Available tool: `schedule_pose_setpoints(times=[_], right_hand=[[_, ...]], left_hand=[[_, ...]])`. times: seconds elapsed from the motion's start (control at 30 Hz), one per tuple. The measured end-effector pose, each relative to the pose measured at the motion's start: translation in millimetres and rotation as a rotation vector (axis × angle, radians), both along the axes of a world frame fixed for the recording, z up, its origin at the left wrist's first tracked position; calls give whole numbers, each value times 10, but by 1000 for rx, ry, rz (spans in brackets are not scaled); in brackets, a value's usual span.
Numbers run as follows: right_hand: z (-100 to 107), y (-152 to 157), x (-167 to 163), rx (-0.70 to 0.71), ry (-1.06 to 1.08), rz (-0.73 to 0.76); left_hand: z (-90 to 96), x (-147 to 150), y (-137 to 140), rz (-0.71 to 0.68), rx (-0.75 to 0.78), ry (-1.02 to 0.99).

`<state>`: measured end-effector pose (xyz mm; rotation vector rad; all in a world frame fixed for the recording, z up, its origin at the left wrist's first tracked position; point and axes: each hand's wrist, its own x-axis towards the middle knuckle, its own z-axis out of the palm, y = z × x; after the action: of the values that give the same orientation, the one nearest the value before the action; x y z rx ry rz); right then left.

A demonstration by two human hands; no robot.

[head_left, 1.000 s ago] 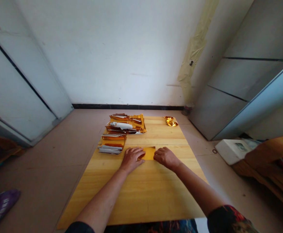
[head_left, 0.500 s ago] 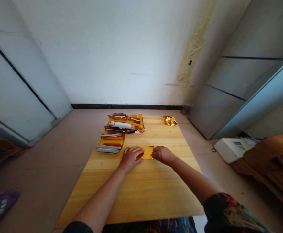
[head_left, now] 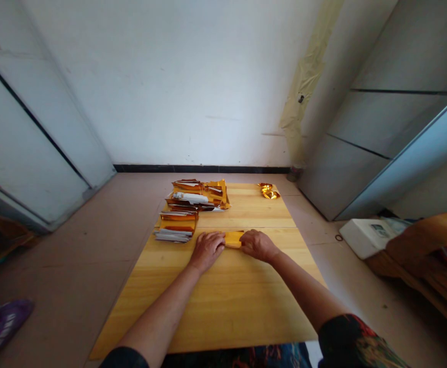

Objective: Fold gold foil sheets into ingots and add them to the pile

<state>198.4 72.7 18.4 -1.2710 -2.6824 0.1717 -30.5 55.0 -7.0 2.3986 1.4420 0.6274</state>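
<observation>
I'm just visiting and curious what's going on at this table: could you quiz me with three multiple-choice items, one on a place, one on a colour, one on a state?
1. Where do the foil stacks lie on the wooden board?
A far left
B near right
C centre front

2. What colour is the paper between the hands?
A blue
B golden yellow
C green

3. How do the left hand and right hand stand?
A lifted high
B pressed on the paper
C under the board

Answers: 1 A, the stacks sit beyond the left hand; 2 B, it shows golden; 3 B, both rest on it.
</observation>
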Motion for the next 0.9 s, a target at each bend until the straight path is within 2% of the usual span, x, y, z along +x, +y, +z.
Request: schedule_pose_setpoints(times=[0.17, 0.3, 0.6, 0.73, 0.9], right_hand=[[-55, -123, -56, 50, 29, -66], [-67, -119, -110, -6, 80, -191], [-74, 6, -365, -21, -6, -547], [-142, 55, -427, 9, -63, -591], [-245, 85, -466, 97, -84, -609]], left_hand=[[-32, -9, 10, 0, -11, -10], [-20, -12, 25, 26, -33, -51], [-42, 100, 164, 298, -42, -197], [-63, 150, 187, 360, -40, -206], [-19, 165, 164, 390, -25, -104]])
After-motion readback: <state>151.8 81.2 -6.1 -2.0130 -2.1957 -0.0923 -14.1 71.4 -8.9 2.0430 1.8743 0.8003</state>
